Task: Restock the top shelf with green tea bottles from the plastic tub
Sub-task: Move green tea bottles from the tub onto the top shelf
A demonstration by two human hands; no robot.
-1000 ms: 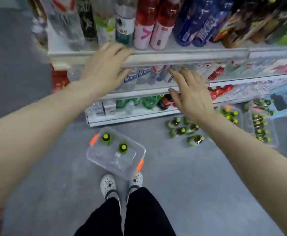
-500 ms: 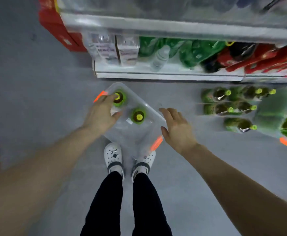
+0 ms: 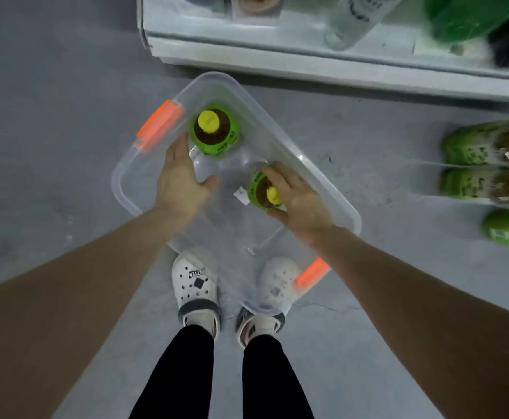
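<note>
The grey floor [image 3: 50, 146] carries a clear tub [image 3: 120, 189] with orange latches, set cornerwise just in front of the white shelf unit [image 3: 277, 58], whose base stands along the far edge. At the right, well apart from the tub, three green bottles [image 3: 486, 146] lie on their sides in a row, blurred. Two white clogs [image 3: 195, 285] stand at the tub's near corner, the right toe showing through it, beside a thin crack [image 3: 322, 306].
</note>
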